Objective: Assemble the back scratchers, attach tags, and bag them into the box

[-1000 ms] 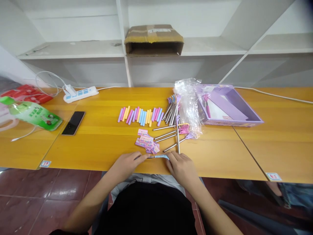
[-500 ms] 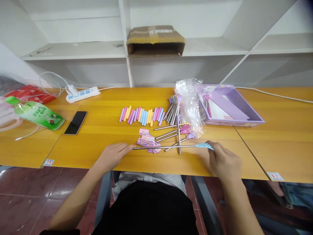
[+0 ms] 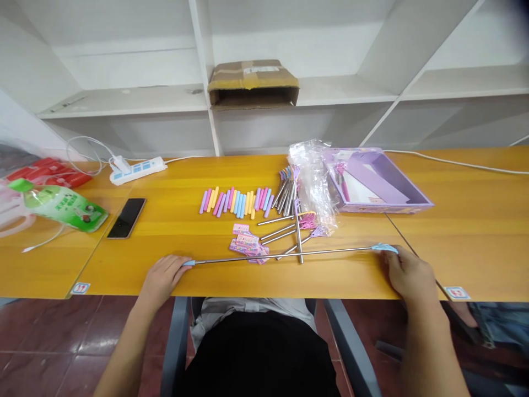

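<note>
Left hand [image 3: 162, 279] closed on the blue handle end of a back scratcher [image 3: 330, 252]; right hand [image 3: 413, 275] gripping its blue claw. Thin metal rod spans between them, roughly level, over the near part of the table [image 3: 231, 284], crossing in front of a pile of small cards [image 3: 247, 242] and some loose scratchers [image 3: 299, 237]. Beyond: phone [image 3: 127, 218] at left, row of coloured sticks [image 3: 239, 204], bundled scratchers [image 3: 285, 197], clear plastic bag [image 3: 309, 179] touching a purple box [image 3: 384, 208]. Farthest, cardboard box [image 3: 252, 78] on a white shelf [image 3: 334, 91].
</note>
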A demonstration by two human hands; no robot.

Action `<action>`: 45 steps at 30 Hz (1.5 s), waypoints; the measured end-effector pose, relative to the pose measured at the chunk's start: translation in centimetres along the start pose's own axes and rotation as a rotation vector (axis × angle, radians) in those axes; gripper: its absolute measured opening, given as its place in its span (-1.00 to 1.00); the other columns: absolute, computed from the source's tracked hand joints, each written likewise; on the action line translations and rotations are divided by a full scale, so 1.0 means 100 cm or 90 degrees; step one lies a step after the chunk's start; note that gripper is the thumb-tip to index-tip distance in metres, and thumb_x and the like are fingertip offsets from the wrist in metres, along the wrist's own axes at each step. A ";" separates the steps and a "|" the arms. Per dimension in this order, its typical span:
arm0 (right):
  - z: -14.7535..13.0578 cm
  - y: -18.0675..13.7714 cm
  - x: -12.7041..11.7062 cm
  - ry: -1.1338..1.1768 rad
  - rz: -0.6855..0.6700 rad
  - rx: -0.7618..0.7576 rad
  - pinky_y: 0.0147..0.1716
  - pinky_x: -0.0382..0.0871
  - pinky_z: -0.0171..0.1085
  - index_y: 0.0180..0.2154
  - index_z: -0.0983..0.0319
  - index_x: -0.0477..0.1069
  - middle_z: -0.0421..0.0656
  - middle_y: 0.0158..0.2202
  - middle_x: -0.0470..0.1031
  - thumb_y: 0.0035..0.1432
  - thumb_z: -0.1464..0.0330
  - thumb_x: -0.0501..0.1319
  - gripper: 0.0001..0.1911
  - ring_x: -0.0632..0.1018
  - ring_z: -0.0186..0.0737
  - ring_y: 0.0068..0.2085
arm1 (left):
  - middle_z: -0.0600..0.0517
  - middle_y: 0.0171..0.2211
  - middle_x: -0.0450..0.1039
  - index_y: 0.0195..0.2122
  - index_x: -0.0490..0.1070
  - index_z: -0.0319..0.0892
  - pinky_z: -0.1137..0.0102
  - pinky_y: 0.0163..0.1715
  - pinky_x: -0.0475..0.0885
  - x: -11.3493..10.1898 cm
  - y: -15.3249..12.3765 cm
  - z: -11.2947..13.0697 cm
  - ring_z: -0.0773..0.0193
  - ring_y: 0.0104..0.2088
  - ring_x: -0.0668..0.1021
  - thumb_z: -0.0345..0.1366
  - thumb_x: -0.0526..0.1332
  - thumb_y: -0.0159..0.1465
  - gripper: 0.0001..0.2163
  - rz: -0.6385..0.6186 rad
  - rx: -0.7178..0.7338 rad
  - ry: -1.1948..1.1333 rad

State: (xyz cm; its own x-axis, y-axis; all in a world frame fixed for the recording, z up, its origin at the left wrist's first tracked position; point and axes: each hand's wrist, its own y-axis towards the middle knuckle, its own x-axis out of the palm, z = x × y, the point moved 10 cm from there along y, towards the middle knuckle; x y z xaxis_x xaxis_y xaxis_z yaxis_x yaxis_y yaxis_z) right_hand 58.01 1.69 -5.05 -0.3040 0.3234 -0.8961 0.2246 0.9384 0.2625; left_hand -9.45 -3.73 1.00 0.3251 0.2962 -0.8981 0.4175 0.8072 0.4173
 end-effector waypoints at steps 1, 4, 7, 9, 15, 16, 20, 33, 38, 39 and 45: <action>0.001 0.000 0.003 0.008 -0.013 0.001 -0.28 0.30 -0.13 -0.27 0.14 0.47 0.03 -0.35 0.61 0.46 0.14 0.07 -0.67 0.56 -0.01 -0.32 | -0.07 -0.13 0.73 0.03 0.58 -0.12 0.24 -0.04 0.58 -0.001 0.000 -0.002 0.12 -0.15 0.72 -0.17 0.17 0.62 -0.78 0.007 -0.011 -0.006; 0.005 0.002 0.007 0.022 -0.029 0.012 -0.28 0.30 -0.13 -0.28 0.13 0.43 0.02 -0.36 0.60 0.44 0.11 0.04 -0.66 0.55 0.02 -0.32 | -0.07 -0.16 0.71 -0.02 0.58 -0.13 0.24 -0.05 0.56 0.001 0.003 -0.008 0.12 -0.16 0.70 -0.12 0.17 0.62 -0.75 0.002 -0.032 -0.018; 0.010 0.002 0.012 0.020 -0.042 0.044 -0.26 0.30 -0.12 -0.25 0.12 0.41 0.01 -0.34 0.61 0.41 0.10 0.02 -0.68 0.55 0.04 -0.30 | -0.05 -0.19 0.68 -0.05 0.58 -0.12 0.26 -0.08 0.54 0.005 0.005 -0.015 0.13 -0.18 0.68 -0.05 0.16 0.61 -0.70 -0.004 -0.053 -0.041; 0.011 0.002 0.014 0.010 -0.052 0.065 -0.24 0.30 -0.12 -0.24 0.12 0.39 0.02 -0.31 0.61 0.39 0.11 0.01 -0.70 0.56 0.06 -0.27 | -0.04 -0.19 0.66 -0.06 0.58 -0.11 0.29 -0.12 0.53 0.008 0.007 -0.020 0.14 -0.19 0.68 0.00 0.14 0.61 -0.66 -0.018 -0.074 -0.069; -0.001 0.004 0.011 -0.001 -0.071 0.088 -0.23 0.28 -0.10 -0.22 0.12 0.38 0.06 -0.31 0.59 0.42 0.12 0.00 -0.71 0.55 0.08 -0.27 | -0.02 -0.18 0.66 -0.10 0.57 -0.09 0.30 -0.14 0.54 0.021 0.011 -0.034 0.12 -0.17 0.69 0.08 0.15 0.57 -0.63 -0.081 -0.168 -0.136; -0.003 0.005 0.010 0.001 -0.073 0.087 -0.22 0.29 -0.10 -0.21 0.12 0.39 0.06 -0.30 0.59 0.42 0.12 0.01 -0.70 0.55 0.08 -0.27 | -0.02 -0.17 0.66 -0.09 0.57 -0.08 0.30 -0.14 0.54 0.022 0.010 -0.036 0.12 -0.17 0.69 0.07 0.16 0.57 -0.64 -0.087 -0.182 -0.142; -0.011 0.004 0.004 0.009 -0.067 0.056 -0.21 0.31 -0.11 -0.23 0.14 0.42 0.08 -0.25 0.61 0.45 0.13 0.02 -0.67 0.56 0.04 -0.25 | -0.01 -0.11 0.69 -0.02 0.57 -0.07 0.32 -0.16 0.53 0.021 0.007 -0.041 0.13 -0.17 0.70 0.06 0.19 0.55 -0.67 -0.074 -0.218 -0.162; -0.020 0.005 0.003 -0.034 -0.017 -0.017 -0.31 0.27 -0.14 -0.30 0.13 0.42 0.05 -0.31 0.61 0.49 0.16 0.09 -0.69 0.56 -0.05 -0.35 | 0.05 -0.23 0.68 -0.15 0.61 -0.06 0.39 -0.20 0.54 0.007 0.012 -0.038 0.20 -0.25 0.69 0.12 0.23 0.52 -0.63 -0.016 -0.171 -0.177; -0.069 -0.015 0.009 0.014 0.012 -0.125 -0.38 0.24 -0.20 -0.32 0.12 0.37 -0.08 -0.44 0.56 0.48 0.17 0.08 -0.70 0.55 -0.07 -0.43 | 0.07 -0.23 0.69 -0.14 0.60 -0.07 0.42 -0.16 0.55 0.012 0.027 -0.007 0.24 -0.23 0.72 0.07 0.20 0.57 -0.65 -0.030 -0.104 -0.188; -0.089 -0.020 0.009 0.014 0.026 -0.165 -0.39 0.21 -0.21 -0.33 0.12 0.35 -0.11 -0.47 0.53 0.49 0.18 0.07 -0.69 0.53 -0.09 -0.44 | 0.06 -0.23 0.69 -0.14 0.60 -0.07 0.42 -0.16 0.55 0.013 0.034 0.005 0.25 -0.24 0.72 0.05 0.18 0.59 -0.65 -0.025 -0.085 -0.180; -0.226 -0.048 0.017 -0.067 0.088 -0.404 -0.41 0.06 -0.20 -0.35 0.17 0.34 -0.16 -0.50 0.49 0.56 0.26 0.05 -0.65 0.47 -0.21 -0.51 | 0.05 -0.26 0.69 -0.15 0.56 -0.12 0.42 -0.27 0.50 0.012 0.080 0.077 0.27 -0.30 0.72 -0.01 0.11 0.63 -0.64 0.039 0.033 -0.075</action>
State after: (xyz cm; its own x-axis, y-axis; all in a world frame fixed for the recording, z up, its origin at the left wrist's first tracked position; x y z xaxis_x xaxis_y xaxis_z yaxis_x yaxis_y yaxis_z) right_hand 35.48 0.49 0.30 -0.2124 0.4631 -0.8605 -0.3443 0.7886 0.5094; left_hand 0.83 -0.81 4.30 0.4482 0.2798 -0.8490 0.4352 0.7613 0.4807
